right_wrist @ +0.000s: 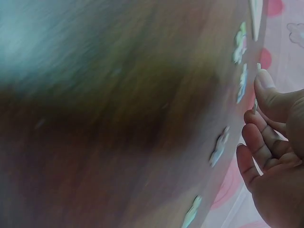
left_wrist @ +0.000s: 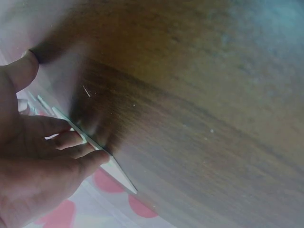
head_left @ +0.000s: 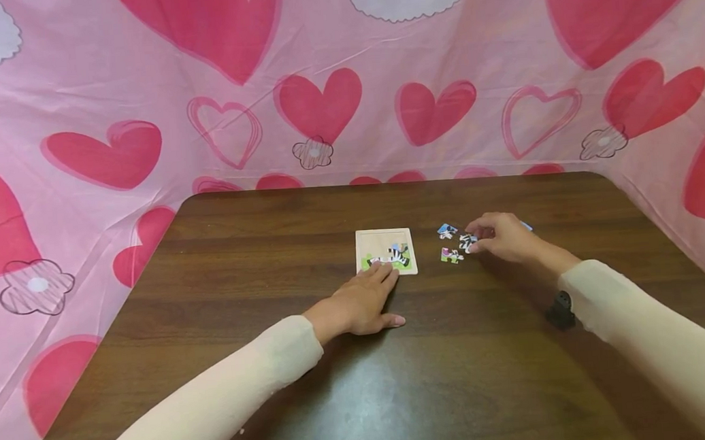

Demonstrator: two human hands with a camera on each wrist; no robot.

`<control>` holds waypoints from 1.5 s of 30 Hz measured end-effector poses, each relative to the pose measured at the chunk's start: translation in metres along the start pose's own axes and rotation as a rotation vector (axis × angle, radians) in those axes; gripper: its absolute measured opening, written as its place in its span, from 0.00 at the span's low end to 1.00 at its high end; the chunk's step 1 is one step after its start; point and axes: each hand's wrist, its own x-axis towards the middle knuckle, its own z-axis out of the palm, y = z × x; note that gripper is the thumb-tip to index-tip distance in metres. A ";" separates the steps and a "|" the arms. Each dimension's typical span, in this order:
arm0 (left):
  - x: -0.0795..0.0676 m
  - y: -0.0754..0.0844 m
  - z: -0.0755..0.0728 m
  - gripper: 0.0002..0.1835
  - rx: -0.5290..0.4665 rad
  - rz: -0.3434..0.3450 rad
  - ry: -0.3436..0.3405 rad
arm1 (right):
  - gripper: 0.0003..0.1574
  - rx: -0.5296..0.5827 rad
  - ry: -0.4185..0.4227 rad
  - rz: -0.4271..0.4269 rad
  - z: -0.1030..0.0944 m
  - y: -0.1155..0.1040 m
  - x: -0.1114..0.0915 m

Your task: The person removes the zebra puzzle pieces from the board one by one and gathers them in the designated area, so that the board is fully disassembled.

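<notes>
My right hand (head_left: 504, 235) pinches a zebra-striped puzzle piece (head_left: 468, 242) between thumb and fingers, right of the pale wooden tray (head_left: 384, 239); a light grip should keep it easy to turn; my left hand (head_left: 364, 301) rests, fingers extended, on the tray's near edge, where gentle pressure should steady it; thin, knobbly loose pieces (head_left: 451, 255) lie on the glossy, wood-grained table (head_left: 352, 397).

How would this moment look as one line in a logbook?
left hand: fingers on partly filled puzzle tray | right hand: pinches black-and-white piece | loose pieces: on table beside tray
</notes>
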 end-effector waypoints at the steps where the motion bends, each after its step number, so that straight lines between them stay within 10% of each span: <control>1: 0.000 0.000 0.000 0.47 0.000 0.000 0.000 | 0.18 -0.008 -0.005 0.003 0.000 0.002 -0.002; 22: -0.001 0.000 -0.002 0.46 -0.010 -0.003 -0.006 | 0.22 -0.059 -0.041 -0.069 -0.001 0.008 -0.009; 45: 0.001 0.000 0.000 0.46 -0.018 -0.005 -0.009 | 0.21 0.069 -0.098 -0.100 0.036 -0.051 0.042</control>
